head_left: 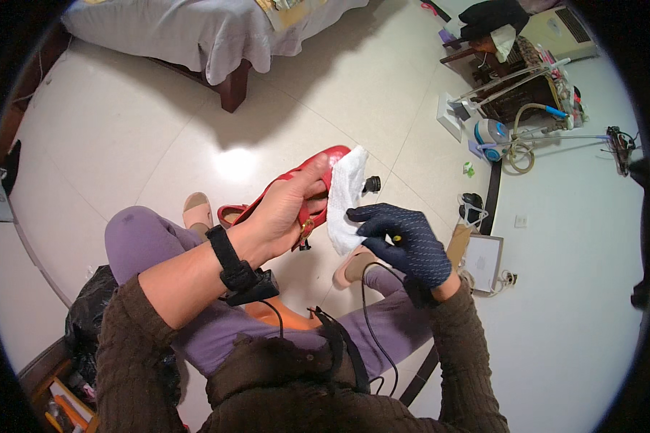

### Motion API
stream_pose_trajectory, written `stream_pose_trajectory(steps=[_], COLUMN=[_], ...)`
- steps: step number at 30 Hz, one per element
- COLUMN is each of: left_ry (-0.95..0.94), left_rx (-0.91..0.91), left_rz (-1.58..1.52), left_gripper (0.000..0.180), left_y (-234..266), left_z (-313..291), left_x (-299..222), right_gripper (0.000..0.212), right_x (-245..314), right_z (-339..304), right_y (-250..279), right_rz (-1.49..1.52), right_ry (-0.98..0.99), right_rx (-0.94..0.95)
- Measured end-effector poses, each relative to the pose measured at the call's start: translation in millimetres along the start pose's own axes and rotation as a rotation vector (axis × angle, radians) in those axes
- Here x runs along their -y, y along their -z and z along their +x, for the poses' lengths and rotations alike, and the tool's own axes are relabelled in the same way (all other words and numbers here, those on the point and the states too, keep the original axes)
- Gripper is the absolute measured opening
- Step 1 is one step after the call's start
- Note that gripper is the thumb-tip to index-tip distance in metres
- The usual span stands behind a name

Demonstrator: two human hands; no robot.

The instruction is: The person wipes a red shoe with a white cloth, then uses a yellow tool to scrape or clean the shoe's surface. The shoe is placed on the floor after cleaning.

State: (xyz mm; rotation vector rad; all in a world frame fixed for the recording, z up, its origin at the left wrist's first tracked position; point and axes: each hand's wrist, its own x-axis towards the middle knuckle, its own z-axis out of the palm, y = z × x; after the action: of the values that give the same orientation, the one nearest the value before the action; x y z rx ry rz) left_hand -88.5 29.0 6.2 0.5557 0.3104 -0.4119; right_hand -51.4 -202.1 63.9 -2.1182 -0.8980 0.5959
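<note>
A: Near left, a black plastic bag (pixel 88 317), its folds too dark to read. Nearer again, a wooden box (pixel 42 390), cut off by the black rim, and orange pieces (pixel 70 409) in it that I can't identify.

B: Swing to far left: a bed (pixel 177 40) under a grey sheet, its top cropped away, one dark wooden leg showing.

A: Moving right, a pale pink slipper (pixel 196 208) on a foot, just beyond the purple trouser leg (pixel 144 238)!

B: And here's the middle: the bare left hand (pixel 285 206), wrapped round a red Mary Jane shoe (pixel 334 154), up off the tiled floor (pixel 159 151)!

A: The buckled strap peeks out on the near side, but the hand covers much of the upper, and part of the toe end is lost behind a white cloth (pixel 347 184).

B: On that cloth, the right hand (pixel 404 237) in a dark glove, fingers bent and touching it. Pinching or merely pressing? I can't tell.

A: Small black cylinder (pixel 373 185) just right of the cloth, kind unclear. Nearer, the other slipper (pixel 343 274), partly hidden.

B: Far right, a blue-and-white vacuum cleaner (pixel 492 135), hose looped, beside clutter (pixel 516 72) too jumbled to sort!
</note>
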Motion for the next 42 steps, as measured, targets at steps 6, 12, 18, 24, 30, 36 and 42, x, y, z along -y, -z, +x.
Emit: stream_pose_trajectory(steps=[6, 12, 18, 24, 30, 36, 42], left_ry=[-0.128, -0.097, 0.031, -0.212, -0.392, -0.259, -0.286], left_rx=[-0.185, -0.304, -0.309, -0.487, -0.615, -0.725, -0.842], left_rz=[0.312, 0.538, 0.544, 0.493, 0.424, 0.304, 0.302], left_gripper=[0.046, 0.049, 0.051, 0.038, 0.041, 0.037, 0.059], left_y=[10, 18, 18, 29, 47, 46, 46], left_z=[-3, 7, 13, 31, 37, 39, 43], left_x=[5, 3, 7, -10, -48, -50, -57], right_gripper=[0.03, 0.053, 0.045, 0.039, 0.023, 0.023, 0.032], right_x=[5, -33, -80, -158, -305, -369, -405], right_z=[11, 18, 27, 46, 83, 113, 145], right_y=[-16, 21, 6, 11, -93, -223, -258], right_rz=[0.096, 0.805, 1.207, 0.746, 0.48, -0.285, -0.327], right_ry=[-0.134, -0.368, -0.487, -0.562, -0.881, -0.529, -0.334], right_rx=[-0.101, -0.248, -0.234, -0.379, -0.244, -0.045, 0.017])
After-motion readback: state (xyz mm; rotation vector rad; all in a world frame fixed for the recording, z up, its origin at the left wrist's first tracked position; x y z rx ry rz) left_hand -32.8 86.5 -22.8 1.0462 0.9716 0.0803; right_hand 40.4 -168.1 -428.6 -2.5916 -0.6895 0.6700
